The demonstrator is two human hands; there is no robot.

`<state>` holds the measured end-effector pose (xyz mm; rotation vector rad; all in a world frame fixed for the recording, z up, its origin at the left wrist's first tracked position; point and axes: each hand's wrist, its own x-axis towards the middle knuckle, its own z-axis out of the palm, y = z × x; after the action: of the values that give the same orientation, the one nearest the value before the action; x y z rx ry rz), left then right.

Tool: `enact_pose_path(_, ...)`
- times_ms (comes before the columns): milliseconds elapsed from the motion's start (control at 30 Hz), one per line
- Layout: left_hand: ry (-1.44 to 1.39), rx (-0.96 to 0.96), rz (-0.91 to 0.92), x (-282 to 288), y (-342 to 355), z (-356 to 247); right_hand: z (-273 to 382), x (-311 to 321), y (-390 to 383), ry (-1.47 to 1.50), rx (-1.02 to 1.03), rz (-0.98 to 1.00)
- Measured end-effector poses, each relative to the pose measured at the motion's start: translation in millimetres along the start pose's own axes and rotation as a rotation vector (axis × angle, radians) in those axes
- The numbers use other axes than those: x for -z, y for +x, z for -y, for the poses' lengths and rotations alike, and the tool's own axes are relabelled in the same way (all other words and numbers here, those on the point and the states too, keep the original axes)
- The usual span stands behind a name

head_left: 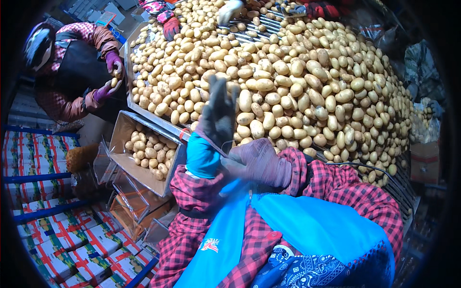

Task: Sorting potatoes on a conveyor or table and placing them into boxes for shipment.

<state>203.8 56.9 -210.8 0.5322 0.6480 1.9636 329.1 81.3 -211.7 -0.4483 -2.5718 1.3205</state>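
My left hand [218, 113] wears a dark grey glove and is raised over the near edge of the potato heap [288, 96]. Its fingers point away from me, stretched out and holding nothing. Below it a bright blue sleeve cover [200, 156] wraps the forearm. My right hand [257, 163], in a faded purple-grey glove, comes across from the right to the left wrist. It seems closed on the cuff of the left glove, whose edge is drawn toward it. The right fingertips are blurred and partly hidden.
A cardboard box [115, 139] holding potatoes stands at the left, against the sorting table's rim [158, 122]. Beyond it a person [72, 72] holds potatoes in purple gloves. Other gloved hands [230, 12] work at the far side. Printed cartons [62, 240] are stacked lower left.
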Motion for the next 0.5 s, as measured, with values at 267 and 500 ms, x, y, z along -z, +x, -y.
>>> enact_pose_path(267,0.466,-0.176,0.354,26,8,-7,9,26,4,0.271,-0.043,0.132)
enact_pose_path(500,1.05,0.179,0.092,52,6,41,1,10,10,-0.091,0.152,0.203)
